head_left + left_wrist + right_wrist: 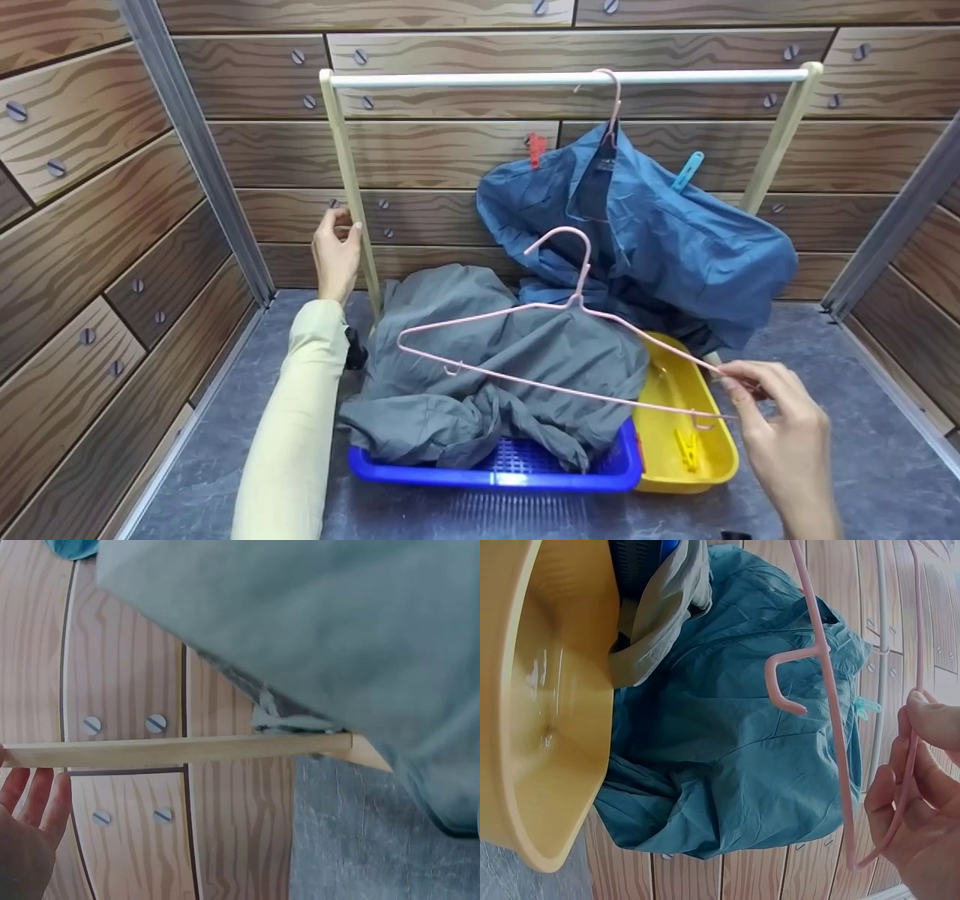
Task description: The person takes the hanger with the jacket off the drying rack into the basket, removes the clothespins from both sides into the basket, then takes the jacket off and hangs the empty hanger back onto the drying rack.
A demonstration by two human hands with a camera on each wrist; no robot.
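"Hanger: where do we have it?"

"In our right hand. We pinch one end between thumb and fingers, and the rest reaches out to our left, above the grey cloth heaped in the basket."

"How does its long axis run?"

"Crosswise to us, the bottom bar sloping down toward the pinched end. The hook stands upward, lower in our view than the rail and apart from it."

"Which hand do we have nearer?"

"The right, since we hold it there. Our left hand is well apart, beyond the free end, touching the post; whether we grip it, we cannot tell."

"So which end do we watch?"

"The free one, we judge: it points leftward, unsupported."
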